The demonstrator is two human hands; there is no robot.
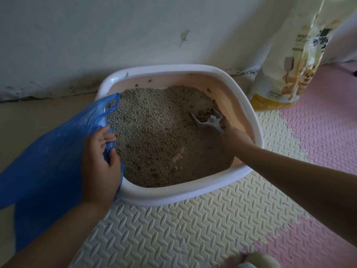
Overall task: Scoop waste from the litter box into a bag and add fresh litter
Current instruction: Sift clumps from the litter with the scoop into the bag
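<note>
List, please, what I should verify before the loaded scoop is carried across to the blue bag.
1. The scoop is loaded: ok.
2. The right hand grips the scoop's handle: ok.
3. The left hand holds the blue bag at the litter box left rim: ok.
4. Bag mouth open wide enough: cannot tell.
5. Nothing stands over the litter between scoop and bag: ok.
6. The fresh litter sack stands upright beside the box: ok.

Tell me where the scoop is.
Head view: the scoop lies in the right half of the litter box, held by the right hand.
</note>
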